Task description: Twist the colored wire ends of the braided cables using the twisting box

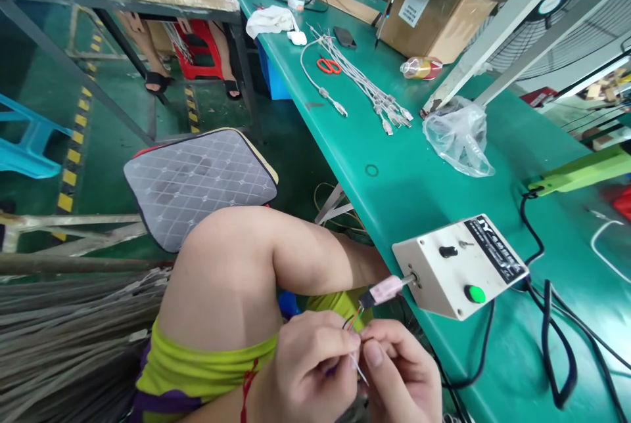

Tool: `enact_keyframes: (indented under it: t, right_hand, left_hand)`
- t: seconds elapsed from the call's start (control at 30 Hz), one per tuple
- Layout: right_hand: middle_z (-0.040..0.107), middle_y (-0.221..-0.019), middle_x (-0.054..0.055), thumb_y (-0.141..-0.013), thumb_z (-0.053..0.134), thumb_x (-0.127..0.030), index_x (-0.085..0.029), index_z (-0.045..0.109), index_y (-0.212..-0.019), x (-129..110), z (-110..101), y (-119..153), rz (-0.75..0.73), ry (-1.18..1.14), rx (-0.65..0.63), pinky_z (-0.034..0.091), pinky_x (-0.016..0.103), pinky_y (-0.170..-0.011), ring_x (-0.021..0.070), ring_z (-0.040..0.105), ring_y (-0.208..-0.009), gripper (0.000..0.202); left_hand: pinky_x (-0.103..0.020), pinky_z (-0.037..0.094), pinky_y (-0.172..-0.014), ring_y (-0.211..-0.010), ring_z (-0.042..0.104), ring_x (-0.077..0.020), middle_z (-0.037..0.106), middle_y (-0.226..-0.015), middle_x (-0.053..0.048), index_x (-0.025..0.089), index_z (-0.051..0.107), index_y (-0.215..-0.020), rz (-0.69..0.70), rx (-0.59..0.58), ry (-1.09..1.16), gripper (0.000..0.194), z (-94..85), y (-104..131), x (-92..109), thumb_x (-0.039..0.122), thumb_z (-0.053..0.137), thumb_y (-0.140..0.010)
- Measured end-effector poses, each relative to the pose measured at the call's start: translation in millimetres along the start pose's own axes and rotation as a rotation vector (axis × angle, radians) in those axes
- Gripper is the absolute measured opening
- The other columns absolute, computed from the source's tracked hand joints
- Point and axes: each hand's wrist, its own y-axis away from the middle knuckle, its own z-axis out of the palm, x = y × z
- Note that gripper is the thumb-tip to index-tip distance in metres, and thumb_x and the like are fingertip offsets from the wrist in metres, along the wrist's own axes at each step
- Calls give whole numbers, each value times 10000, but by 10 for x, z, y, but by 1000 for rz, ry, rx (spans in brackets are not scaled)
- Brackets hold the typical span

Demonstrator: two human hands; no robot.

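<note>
The left hand [315,365] and right hand [405,370] meet at the bottom of the view, in front of the wearer's bent knee [229,265]. The fingers of both hands are closed, tips nearly touching, gripping the thin wires [353,322] between them. Orange and black strands show above the fingers, and 1 white strand sticks out below. A red string [248,389] circles the left wrist.

The wires run up to a black connector [366,299] on the end of a pink plug [386,289]. A metal stem joins the plug to the side of a white box [458,268], which sits at the edge of the green worktop [394,193]. The box has 1 black knob, 1 small switch and 1 green button; a black cord [486,351] hangs near it.

Farther up the worktop lie white cables [362,81] in a bundle, with orange scissors [328,66] just beside them. A clear bag [458,137], a bottle [422,68] and a carton [428,22] are to their right. At left, a grey cushion [200,180] is near the knee, and another person's legs [142,42] show beside a red stool [200,67]
</note>
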Motion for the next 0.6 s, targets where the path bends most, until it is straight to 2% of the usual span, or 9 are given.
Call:
enact_keyframes:
  t: [0.07, 0.13, 0.2, 0.27, 0.33, 0.47, 0.53, 0.6]
  right_hand:
    - [690, -605, 17, -907, 981, -524, -236, 889, -883, 59, -114, -52, -8, -24, -99, 410, 190, -478, 99, 505, -474, 303]
    - [735, -673, 42, -969, 927, -484, -236, 896, -929, 113, -203, -99, -3, -37, -205, 392, 193, -448, 101, 483, -469, 253]
    - [770, -751, 59, -991, 905, -460, -238, 898, -955, 140, -234, -133, 15, -42, -243, 410, 204, -443, 108, 496, -480, 224]
    - [763, -769, 56, -971, 925, -453, -235, 890, -938, 134, -204, -154, 24, -44, -212, 477, 226, -484, 131, 554, -525, 222]
    - [700, -683, 31, -944, 944, -470, -219, 873, -881, 106, -138, -171, 2, -43, -172, 482, 225, -495, 135, 549, -527, 269]
    - [528, -475, -17, -1005, 826, -622, -189, 839, -779, 60, -14, -247, -80, -52, -74, 333, 185, -426, 104, 407, -421, 489]
    - [548, -481, -5, -1010, 780, -703, -191, 785, -705, 50, 19, -308, -63, -76, -4, 361, 200, -431, 110, 416, -421, 595]
    - [576, -526, -2, -975, 807, -737, -199, 753, -700, 39, 38, -367, -21, -102, 47, 391, 208, -453, 116, 433, -455, 607]
  left_hand:
    - [-301, 584, -517, -531, 715, -187, 743, -721, -18, 248, 664, -1121, -3, 22, 37, 105, 10, 37, -29, 212, 565, -1129]
    - [-311, 600, -561, -593, 760, -198, 769, -780, -39, 242, 679, -1112, 4, 11, 90, 183, 14, 66, -60, 322, 525, -1170]
    - [-307, 588, -566, -591, 760, -194, 762, -766, -32, 246, 675, -1077, 0, -16, 114, 212, 11, 68, -73, 345, 516, -1176]
    - [-304, 552, -530, -537, 726, -187, 717, -687, -8, 256, 657, -1028, -23, -19, 93, 188, 6, 40, -61, 312, 537, -1161]
    - [-302, 516, -484, -491, 693, -186, 671, -619, 13, 265, 643, -988, -52, -3, 56, 146, 0, -3, -35, 263, 588, -1123]
    - [-288, 505, -431, -438, 657, -176, 653, -589, 30, 268, 640, -979, -96, 38, 35, 123, -7, -61, -10, 178, 671, -1057]
    - [-286, 518, -431, -431, 649, -177, 647, -589, 33, 268, 655, -1024, -121, 59, 47, 121, -7, -63, -27, 154, 667, -1063]
    - [-284, 532, -441, -439, 650, -180, 647, -599, 30, 263, 674, -1079, -133, 74, 64, 132, -4, -57, -54, 132, 664, -1070]
